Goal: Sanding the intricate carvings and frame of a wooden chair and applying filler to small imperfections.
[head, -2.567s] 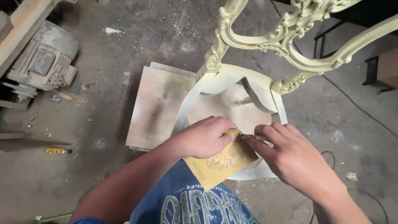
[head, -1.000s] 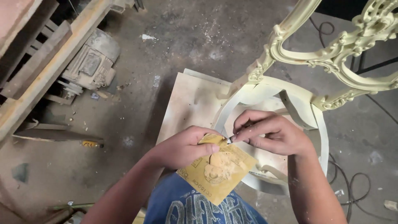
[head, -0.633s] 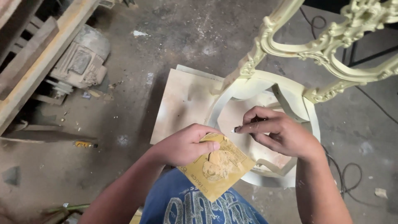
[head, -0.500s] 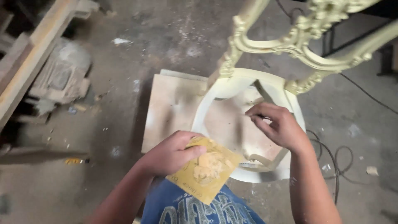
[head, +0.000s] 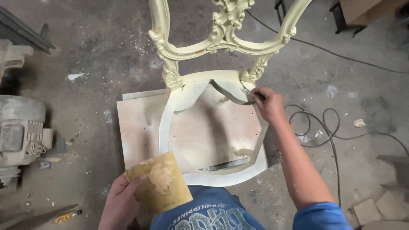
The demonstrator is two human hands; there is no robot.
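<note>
A pale yellow carved chair frame [head: 200,83] with no seat stands in front of me, its ornate backrest at the top. My left hand [head: 120,202] holds a sheet of yellow sandpaper [head: 159,184] low at the front left of the frame. My right hand [head: 266,103] reaches to the rear right corner of the seat frame, fingers pinched on something small I cannot make out against the corner brace.
A plywood board [head: 140,127] lies on the dusty concrete floor under the chair. An electric motor [head: 19,136] sits at the left. A black cable [head: 319,127] loops on the floor to the right. Wood offcuts [head: 375,208] lie at the bottom right.
My right hand has moved away from the sandpaper to the chair's rear right corner. My left hand has dropped with the sandpaper toward me. The view swung to face the chair squarely.
</note>
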